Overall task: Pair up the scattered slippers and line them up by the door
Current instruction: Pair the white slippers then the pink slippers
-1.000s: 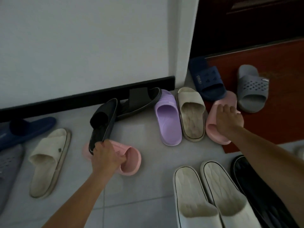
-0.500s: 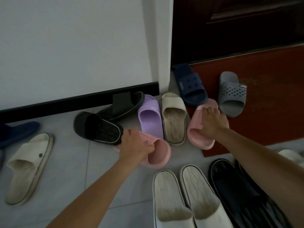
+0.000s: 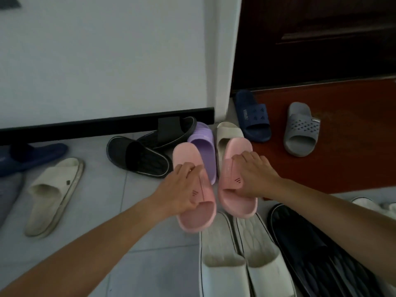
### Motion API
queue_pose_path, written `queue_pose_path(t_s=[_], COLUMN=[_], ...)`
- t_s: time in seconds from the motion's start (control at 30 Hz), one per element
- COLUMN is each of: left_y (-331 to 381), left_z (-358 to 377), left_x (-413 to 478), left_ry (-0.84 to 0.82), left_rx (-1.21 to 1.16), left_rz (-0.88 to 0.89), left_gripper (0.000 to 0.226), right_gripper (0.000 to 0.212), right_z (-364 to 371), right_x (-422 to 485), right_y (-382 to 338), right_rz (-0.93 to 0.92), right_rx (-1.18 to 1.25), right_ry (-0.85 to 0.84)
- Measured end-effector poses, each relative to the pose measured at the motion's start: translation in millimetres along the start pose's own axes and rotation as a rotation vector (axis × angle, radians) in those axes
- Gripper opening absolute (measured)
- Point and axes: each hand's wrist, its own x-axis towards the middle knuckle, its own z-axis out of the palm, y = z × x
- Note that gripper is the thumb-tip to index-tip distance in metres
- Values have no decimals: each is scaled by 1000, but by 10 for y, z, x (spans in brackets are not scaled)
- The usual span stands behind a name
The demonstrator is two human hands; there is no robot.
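Note:
Two pink slippers are held side by side above the floor, toes away from me. My left hand (image 3: 182,187) grips the strap of the left pink slipper (image 3: 188,155). My right hand (image 3: 255,174) grips the strap of the right pink slipper (image 3: 237,146). Behind them lie a purple slipper (image 3: 203,138) and a beige slipper (image 3: 225,131). Two black slippers (image 3: 137,155) lie against the skirting. A navy slipper (image 3: 252,116) and a grey slipper (image 3: 300,129) rest by the dark door (image 3: 321,39).
A white pair (image 3: 235,260) and a black pair (image 3: 321,258) sit together at the bottom. On the left lie a cream slipper (image 3: 53,189), a navy slipper (image 3: 32,155) and a grey one (image 3: 8,194). A red mat (image 3: 342,157) covers the floor before the door.
My left hand let go of a black slipper, took the left pink slipper and lifted it. My right hand lifted the other pink slipper toward it. They now hang side by side.

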Motion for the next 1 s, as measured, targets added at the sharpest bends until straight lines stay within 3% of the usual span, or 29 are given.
queue_pose_path(t_s=[0.13, 0.33, 0.5, 0.6, 0.7, 0.8, 0.87, 0.93, 1.0], left_y=[-207, -484, -751, -967, -1240, -1413, -1447, -1405, -1255], left_z=[-75, -65, 172, 225, 318, 318, 319, 327, 341], left_x=[-593, -1485, -1868, -1955, -2085, -2177, -2177, -2147, -2149], left_ry=[-33, -97, -327, -352, -303, -302, -259, -244, -306], left_rx=[66, 86, -271, -492, -779, -956, -1037, -945, -691], left_rz=[43, -81, -685, -1103, -1308, -1376, -1406, -1359, -1174], left_gripper=[89, 107, 100, 103, 104, 95, 92, 98, 102], right_gripper=[86, 82, 51, 40, 32, 28, 28, 27, 24], right_z=[-15, 114, 261, 299, 303, 298, 261, 203, 168], right_x=[-72, -322, -314, -199, -40, 82, 85, 32, -80], right_y=[-587, -1400, -1945, -2078, -2191, -2305, -2371, -2421, -2450], right_rz=[-143, -386, -313, -136, -25, -23, -103, -270, -425], right_rx=[27, -27, 169, 334, 452, 467, 464, 391, 285], right_ry=[-40, -112, -269, -334, -347, -339, -434, -572, -682])
